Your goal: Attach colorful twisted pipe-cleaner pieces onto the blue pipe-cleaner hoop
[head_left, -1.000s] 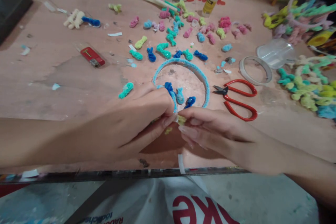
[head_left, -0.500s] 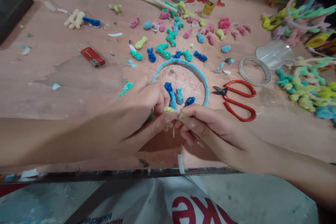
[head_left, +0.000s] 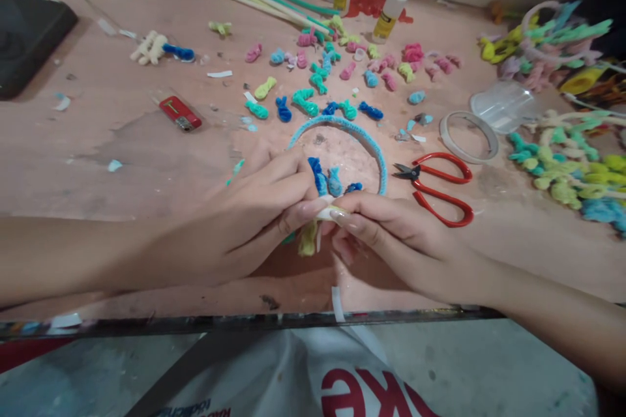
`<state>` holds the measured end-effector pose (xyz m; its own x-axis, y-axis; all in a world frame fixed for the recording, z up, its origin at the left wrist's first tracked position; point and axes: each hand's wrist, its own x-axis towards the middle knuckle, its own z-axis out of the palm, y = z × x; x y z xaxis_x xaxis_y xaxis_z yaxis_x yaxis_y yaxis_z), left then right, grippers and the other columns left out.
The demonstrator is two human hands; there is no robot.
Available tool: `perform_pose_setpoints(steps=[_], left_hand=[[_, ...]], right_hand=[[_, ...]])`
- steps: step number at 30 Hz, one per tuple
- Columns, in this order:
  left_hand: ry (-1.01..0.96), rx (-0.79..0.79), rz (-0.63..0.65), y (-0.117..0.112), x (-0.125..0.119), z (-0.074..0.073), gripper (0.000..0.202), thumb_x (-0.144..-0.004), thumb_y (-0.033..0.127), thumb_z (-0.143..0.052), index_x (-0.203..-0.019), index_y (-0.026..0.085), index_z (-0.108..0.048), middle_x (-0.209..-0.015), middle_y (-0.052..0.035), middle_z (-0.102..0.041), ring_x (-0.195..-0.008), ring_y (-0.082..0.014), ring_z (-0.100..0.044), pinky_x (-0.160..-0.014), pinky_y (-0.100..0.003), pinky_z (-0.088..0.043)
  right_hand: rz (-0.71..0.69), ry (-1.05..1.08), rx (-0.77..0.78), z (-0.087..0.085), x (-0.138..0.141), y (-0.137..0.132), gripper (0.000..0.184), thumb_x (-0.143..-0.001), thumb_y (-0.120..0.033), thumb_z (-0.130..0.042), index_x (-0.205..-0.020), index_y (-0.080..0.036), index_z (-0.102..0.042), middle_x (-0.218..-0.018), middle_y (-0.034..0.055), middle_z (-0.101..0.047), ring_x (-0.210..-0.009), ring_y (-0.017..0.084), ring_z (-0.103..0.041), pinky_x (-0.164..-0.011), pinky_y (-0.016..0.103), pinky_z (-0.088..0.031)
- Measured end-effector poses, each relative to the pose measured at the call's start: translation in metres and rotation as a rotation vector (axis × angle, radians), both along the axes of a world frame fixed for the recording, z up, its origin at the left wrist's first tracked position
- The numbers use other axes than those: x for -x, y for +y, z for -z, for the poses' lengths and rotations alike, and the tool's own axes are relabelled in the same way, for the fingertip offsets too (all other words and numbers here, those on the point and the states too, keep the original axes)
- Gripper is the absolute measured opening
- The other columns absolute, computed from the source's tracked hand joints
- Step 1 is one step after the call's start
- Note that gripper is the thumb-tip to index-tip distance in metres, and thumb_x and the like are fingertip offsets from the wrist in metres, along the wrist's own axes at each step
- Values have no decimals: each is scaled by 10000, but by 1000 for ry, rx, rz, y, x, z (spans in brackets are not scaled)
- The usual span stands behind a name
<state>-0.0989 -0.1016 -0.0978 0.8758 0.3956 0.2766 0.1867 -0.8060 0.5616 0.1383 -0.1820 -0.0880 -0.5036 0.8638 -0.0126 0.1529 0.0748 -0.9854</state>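
My left hand and my right hand meet near the table's front edge, fingertips pinched together. Between them they hold a yellow pipe cleaner, whose fuzzy end hangs below my left thumb. A small white strip shows at the pinch; my fingers hide how it joins the pipe cleaner. Just beyond lies a blue fuzzy headband, with a dark blue twisted piece, a light blue one and another dark blue one inside its curve.
Red-handled scissors and a tape roll lie right of my hands. Several small twisted pipe-cleaner pieces spread beyond the headband. A red lighter is at left, glue bottles at the back, a dark flat object far left.
Both hands stay together at nearly the same spot. More of the yellow pipe cleaner now hangs below my left thumb, and the white strip between the thumbs shows more plainly. The view has shifted slightly.
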Motion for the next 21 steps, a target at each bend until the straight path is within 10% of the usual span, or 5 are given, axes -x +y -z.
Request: perform_pose_setpoints(steps=[13,21], left_hand=[[-60,95,-16,3,-6,-3,371,-1155,173,-327,-835,211,-510,-846,4,-570,-812,-163,-536,-874,-347,-466],[-92,-186,-112,3,4,-2,271,-1160,348,-351,-957,222,-480,-968,-41,-578,-965,-225,-507,-953,-452,-387]], right_hand=[[-55,-1,-3,0,-1,0,281,-1181,-296,-428,-1103,-151,-656,-898,6,-645,-818,92,-621,-775,231,-518],[-30,-24,32,1,-1,-1,284,-1181,-326,-427,-1095,-160,-641,-854,-11,-605,-755,96,-591,-732,240,-496]])
